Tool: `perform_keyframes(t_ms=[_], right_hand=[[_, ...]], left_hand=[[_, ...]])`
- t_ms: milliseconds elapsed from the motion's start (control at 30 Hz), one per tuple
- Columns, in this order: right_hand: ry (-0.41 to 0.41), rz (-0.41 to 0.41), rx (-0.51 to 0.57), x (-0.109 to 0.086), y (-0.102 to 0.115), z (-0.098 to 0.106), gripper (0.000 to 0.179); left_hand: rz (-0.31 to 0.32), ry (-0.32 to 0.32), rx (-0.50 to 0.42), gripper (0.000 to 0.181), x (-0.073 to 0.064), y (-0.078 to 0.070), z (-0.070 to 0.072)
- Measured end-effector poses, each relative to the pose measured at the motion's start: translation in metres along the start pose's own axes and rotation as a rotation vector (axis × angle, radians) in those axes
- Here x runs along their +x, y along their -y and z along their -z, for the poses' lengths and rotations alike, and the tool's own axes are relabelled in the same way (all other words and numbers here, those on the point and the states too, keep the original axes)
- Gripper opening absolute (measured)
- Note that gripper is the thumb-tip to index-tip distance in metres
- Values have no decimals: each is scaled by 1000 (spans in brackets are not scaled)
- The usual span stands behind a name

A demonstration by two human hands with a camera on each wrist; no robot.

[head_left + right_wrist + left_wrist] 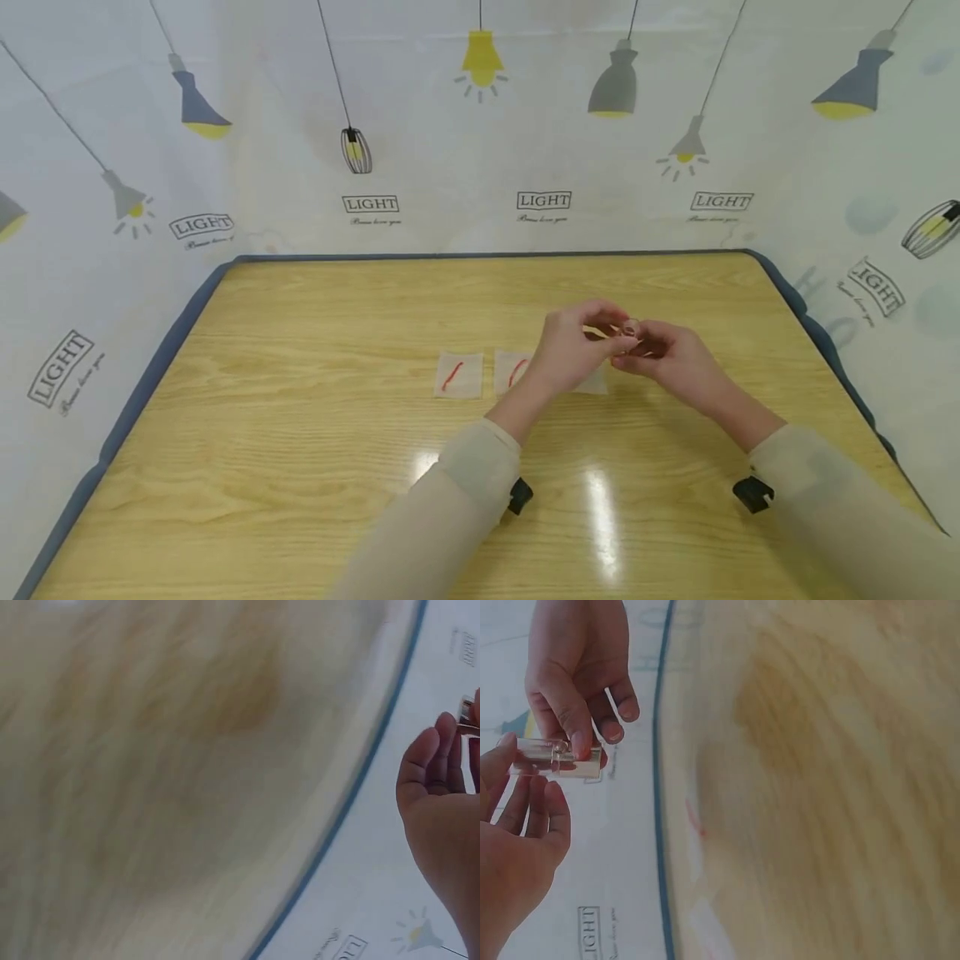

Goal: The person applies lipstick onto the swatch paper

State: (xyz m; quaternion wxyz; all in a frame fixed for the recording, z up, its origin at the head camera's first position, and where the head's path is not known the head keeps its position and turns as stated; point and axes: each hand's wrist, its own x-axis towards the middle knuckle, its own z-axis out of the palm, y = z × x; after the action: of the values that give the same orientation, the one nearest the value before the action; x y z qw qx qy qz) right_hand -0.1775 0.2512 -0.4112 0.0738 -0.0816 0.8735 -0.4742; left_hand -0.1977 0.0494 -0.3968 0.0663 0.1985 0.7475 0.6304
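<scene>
Both hands meet over the right half of the table, raised above its surface. Between them is a small tube (577, 766) with a clear end and a shiny gold end, resembling a lipstick; in the head view the tube (631, 327) is mostly covered by fingers. My left hand (566, 354) pinches the clear end between thumb and fingers. At the gold end, my right hand (682, 362) grips with thumb and index finger, its other fingers loosely bent. In the right wrist view the right hand (439, 825) is cut off by the frame edge.
Below the hands, a pale square with a red stroke (459, 377) lies on the wooden table (300, 433). Beside it are a second marked square (507, 377) and a third pale square (595, 384), both partly hidden by the left hand. A lamp-printed sheet (442, 150) surrounds the table.
</scene>
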Motion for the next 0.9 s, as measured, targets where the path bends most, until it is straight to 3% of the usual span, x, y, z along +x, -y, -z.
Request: perform_keyframes(t_ms=[200,400,700,900], right_hand=[[-18,1,-26,-2,-24,8,31],[21,-26,-17,-7,-41,10,27],[56,-52,-57,-4,-50,10,29],[66,-65,-66,-3,-48,11,35]], left_hand=[[12,-30,-4,19,7,12,-19],[76,10,49,17,9,20,-33],[98,36,173,15,10,27,-41],[127,32,199,13,11,26,-43]])
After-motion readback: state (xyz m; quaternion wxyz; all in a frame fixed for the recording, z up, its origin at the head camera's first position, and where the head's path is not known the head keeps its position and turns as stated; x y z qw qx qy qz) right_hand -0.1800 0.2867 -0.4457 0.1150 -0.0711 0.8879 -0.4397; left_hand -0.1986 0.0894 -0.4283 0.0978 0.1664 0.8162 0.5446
